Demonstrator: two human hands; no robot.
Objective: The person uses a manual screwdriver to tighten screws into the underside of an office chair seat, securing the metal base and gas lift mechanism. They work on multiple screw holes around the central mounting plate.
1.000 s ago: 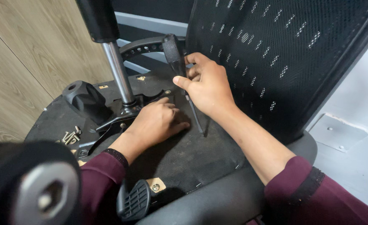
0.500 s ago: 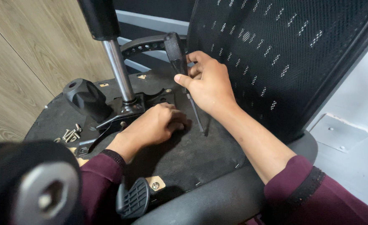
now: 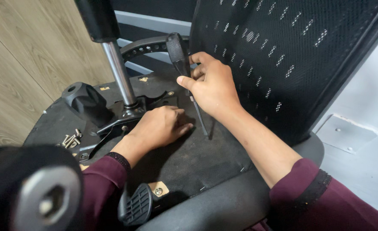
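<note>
Head view, looking down on an upturned office chair. Right hand (image 3: 212, 85), centre-top of frame, is wrapped around the black handle of a screwdriver (image 3: 181, 57); the thin shaft runs down and to the right, its tip touching the black seat underside (image 3: 184, 158) near frame centre. The tip itself is too small to make out, as is whatever it bears on.

Left hand (image 3: 161, 126) lies palm down on the seat underside just left of the shaft, fingers curled loosely; nothing visibly held, though anything beneath the palm is hidden.

Chrome gas-lift column (image 3: 118, 72) rises at upper left from the metal mechanism plate (image 3: 124, 117); its black upper sleeve is cut off by the top edge. Loose screws (image 3: 71, 140) lie in a small heap at left. Mesh backrest (image 3: 291, 55) fills upper right, partly cut off. A blurred wheel hub (image 3: 43, 199) blocks the lower left corner. Both maroon sleeves run out of frame at the bottom.
</note>
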